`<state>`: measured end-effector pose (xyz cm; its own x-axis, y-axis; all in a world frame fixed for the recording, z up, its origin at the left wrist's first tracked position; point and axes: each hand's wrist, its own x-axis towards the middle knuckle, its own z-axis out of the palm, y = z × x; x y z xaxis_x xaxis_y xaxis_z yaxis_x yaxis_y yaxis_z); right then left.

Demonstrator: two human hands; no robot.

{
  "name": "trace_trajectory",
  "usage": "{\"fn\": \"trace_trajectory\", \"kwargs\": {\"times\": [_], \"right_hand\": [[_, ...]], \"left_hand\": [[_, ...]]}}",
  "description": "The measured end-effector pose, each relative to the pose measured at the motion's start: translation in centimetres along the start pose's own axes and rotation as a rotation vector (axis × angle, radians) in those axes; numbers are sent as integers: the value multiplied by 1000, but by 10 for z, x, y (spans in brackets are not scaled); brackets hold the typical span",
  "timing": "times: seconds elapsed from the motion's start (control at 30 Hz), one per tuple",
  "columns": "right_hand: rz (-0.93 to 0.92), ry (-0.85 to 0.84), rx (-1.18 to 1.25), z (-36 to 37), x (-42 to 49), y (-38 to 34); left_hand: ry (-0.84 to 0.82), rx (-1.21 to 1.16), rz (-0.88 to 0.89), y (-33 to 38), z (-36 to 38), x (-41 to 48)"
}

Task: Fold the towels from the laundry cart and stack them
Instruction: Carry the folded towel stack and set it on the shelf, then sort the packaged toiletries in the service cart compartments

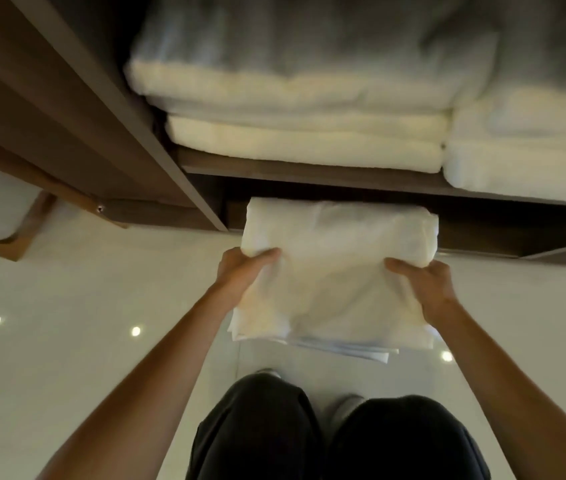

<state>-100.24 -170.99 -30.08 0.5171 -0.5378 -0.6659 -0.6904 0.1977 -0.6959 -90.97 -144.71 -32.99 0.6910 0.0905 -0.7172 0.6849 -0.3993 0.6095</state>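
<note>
Fingers of the left hand (240,271) clamp the left edge of the folded towel (337,265), thumb on top. Bundle is held clear of the glossy floor (66,341), its far edge at the mouth of the dark gap under the shelf (309,173). Right hand (430,289) clamps the right edge likewise. Stacked towels (309,133) fill the shelf above; open floor lies either side.

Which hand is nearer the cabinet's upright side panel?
Left. The left hand grips the left edge of the folded towel, just below and right of the panel; the right hand grips the opposite edge, farther right.
</note>
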Motion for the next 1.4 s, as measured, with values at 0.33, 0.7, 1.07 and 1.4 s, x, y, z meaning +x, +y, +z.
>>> {"fn": "trace_trajectory", "kwargs": {"times": [0.33, 0.7, 1.07, 1.4], "right_hand": [[-179, 23, 25, 60, 160, -5], [-209, 1, -361, 51, 165, 9], [-293, -9, -378, 83, 179, -23], [-712, 1, -972, 68, 147, -2]], "left_hand": [[120, -7, 181, 32, 29, 142], [174, 289, 244, 13, 34, 125], [254, 587, 325, 48, 24, 151], [341, 1042, 838, -2, 27, 116]]}}
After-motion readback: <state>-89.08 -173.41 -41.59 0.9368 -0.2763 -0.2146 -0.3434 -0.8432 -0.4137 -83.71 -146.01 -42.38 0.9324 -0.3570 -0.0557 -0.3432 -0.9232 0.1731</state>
